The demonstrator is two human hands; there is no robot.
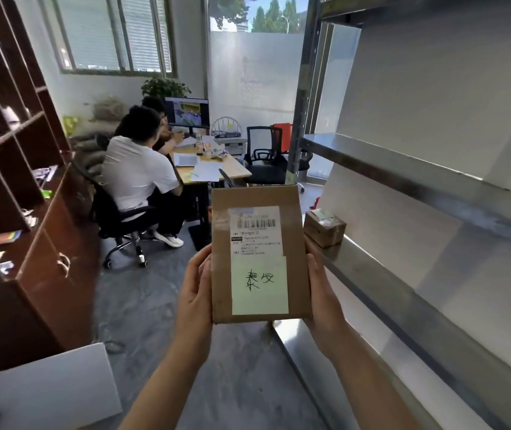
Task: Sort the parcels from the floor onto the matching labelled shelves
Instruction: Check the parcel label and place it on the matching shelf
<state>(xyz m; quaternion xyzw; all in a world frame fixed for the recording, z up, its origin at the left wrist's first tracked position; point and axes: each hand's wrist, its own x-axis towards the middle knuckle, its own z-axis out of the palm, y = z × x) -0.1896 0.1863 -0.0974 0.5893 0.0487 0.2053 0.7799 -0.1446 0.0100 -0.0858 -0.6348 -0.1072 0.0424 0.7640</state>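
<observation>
A flat brown cardboard parcel (221, 256) is held upright in front of me, facing the camera. It carries a barcode shipping label and a pale note with handwritten characters. My left hand (193, 293) grips its left edge and my right hand (322, 293) grips its right edge. The metal shelf unit (403, 293) stands to my right. A small brown taped parcel (324, 228) sits on the far end of the middle shelf, just right of the held parcel.
A dark wooden bookcase (31, 212) lines the left wall. A white board (52, 395) lies at the lower left. Two people sit at a desk (217, 172) with a monitor ahead, with office chairs around. Grey floor runs between bookcase and shelves.
</observation>
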